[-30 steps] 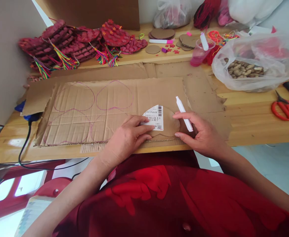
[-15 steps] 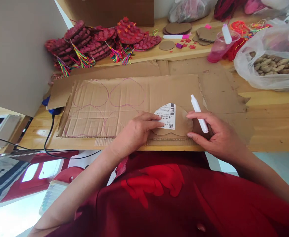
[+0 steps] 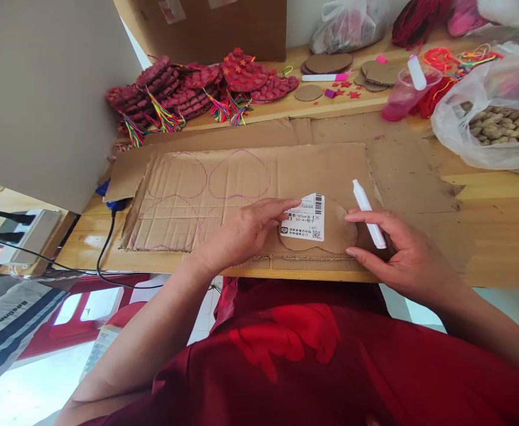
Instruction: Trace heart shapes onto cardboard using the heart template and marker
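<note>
A heart-like cardboard cutout (image 3: 337,228) with a printed white label (image 3: 308,219) lies on a larger cardboard sheet (image 3: 321,165), near its front right corner. My left hand (image 3: 245,234) is at the cutout's left side, fingers stretched out, the index fingertip over the label's upper left. On the other side, my right hand (image 3: 399,242) has its thumb and index finger at the cutout's right edge. A white marker (image 3: 368,213) slants through that hand, held behind the index finger. Purple heart outlines (image 3: 240,173) are drawn on the sheet's left half.
Behind the sheet sit stacked red heart-shaped pieces (image 3: 188,89) with colourful tassels, cardboard discs (image 3: 328,63) and a pink-capped marker (image 3: 324,77). A pink plastic cup (image 3: 403,97) and a bag of nut-like shells (image 3: 503,124) stand right. A black cable (image 3: 108,242) hangs off the left front edge.
My left fingers have lifted from the label's middle toward its upper left, uncovering more print. My right hand keeps its hold at the cutout's edge. The whole view has shifted slightly.
</note>
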Available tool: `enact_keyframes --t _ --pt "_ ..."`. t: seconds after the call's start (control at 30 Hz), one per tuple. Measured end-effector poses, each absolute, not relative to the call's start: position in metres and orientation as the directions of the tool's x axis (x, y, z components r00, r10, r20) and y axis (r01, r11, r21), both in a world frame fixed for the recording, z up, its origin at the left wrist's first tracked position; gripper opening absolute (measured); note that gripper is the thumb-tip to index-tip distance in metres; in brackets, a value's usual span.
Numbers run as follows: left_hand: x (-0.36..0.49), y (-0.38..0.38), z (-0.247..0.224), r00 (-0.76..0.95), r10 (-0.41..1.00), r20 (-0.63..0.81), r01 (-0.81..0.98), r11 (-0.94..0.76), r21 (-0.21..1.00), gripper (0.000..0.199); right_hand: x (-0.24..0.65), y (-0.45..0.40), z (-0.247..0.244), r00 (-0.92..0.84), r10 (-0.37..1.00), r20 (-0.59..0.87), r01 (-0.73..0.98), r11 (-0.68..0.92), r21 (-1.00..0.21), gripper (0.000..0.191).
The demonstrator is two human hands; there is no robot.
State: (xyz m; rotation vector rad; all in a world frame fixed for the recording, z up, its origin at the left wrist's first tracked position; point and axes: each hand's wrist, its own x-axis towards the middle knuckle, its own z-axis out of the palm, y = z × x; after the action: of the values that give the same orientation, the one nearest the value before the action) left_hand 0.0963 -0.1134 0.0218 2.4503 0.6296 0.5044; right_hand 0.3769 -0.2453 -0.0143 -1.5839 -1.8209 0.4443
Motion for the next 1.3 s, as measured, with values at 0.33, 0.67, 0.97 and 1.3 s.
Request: enact_keyframes --t 0.33,0.67,0.97,1.3 --pt "0.0933 -0.1137 0.0193 0.813 0.544 0.207 0.314 -0.71 0.631 0.055 0.3747 -0.2443 -0.0148 -0.023 0.964 0.264 0.725 0.198 -0.659 0.043" --pt "0.0883 -0.112 0.0156 0.806 0.534 0.256 0.279 -0.723 0.632 0.05 0.3714 -0.2435 -0.0138 -0.025 0.961 0.276 0.746 0.201 -0.634 0.042" --pt "0.089 -0.1111 0.0155 0.797 0.542 0.267 0.286 -0.728 0.623 0.048 0.3698 -0.2432 -0.0121 -0.031 0.957 0.289 0.751 0.213 -0.625 0.04" --pt "0.0878 -0.1087 0.0142 0.784 0.552 0.283 0.287 -0.728 0.622 0.042 0.3684 -0.2428 -0.0149 -0.01 0.957 0.289 0.75 0.198 -0.631 0.043"
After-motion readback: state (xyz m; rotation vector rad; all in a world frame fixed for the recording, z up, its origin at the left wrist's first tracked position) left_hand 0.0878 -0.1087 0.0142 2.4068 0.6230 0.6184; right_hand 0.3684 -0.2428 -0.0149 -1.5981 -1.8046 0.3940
